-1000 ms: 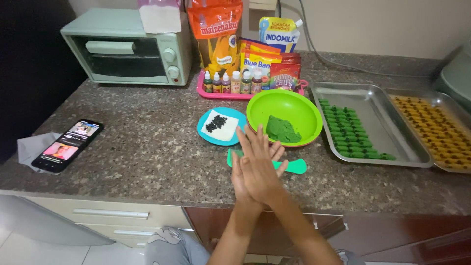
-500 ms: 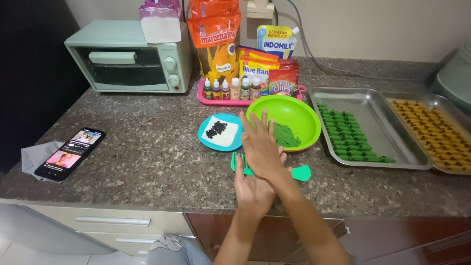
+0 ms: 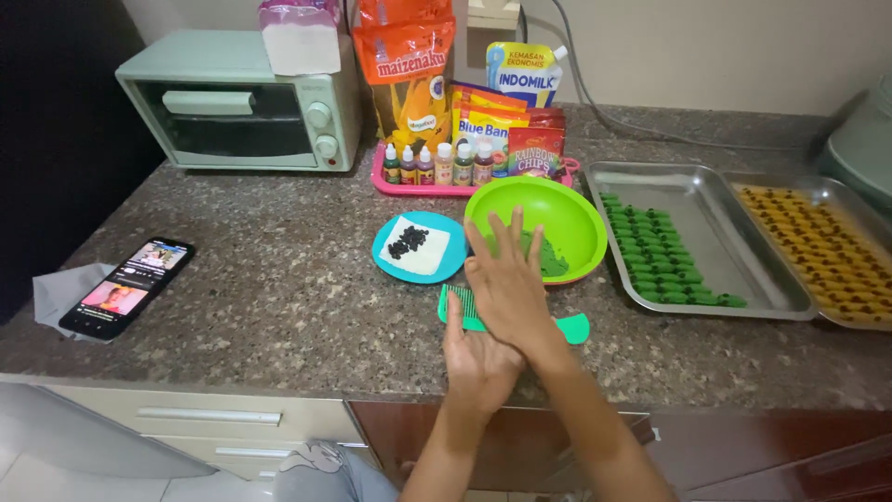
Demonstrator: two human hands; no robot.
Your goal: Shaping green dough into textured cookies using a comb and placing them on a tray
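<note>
A phone (image 3: 126, 287) lies far left on the speckled surface (image 3: 279, 307). Centre, the left hand (image 3: 478, 358) lies palm up under the right hand (image 3: 508, 284), fingers flat, gripping nothing, above a green comb (image 3: 569, 327). A green bowl (image 3: 576, 218) sits just beyond, trays (image 3: 706, 232) right.

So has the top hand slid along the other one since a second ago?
Yes. The right hand has slid forward, toward the green bowl, over the left hand.

Your right hand (image 3: 509, 288) covers most of your left hand (image 3: 478, 358) and the middle of the green comb (image 3: 569, 327); anything pressed between your palms stays hidden (the gold-filled tray (image 3: 818, 191) runs off-frame).
</note>
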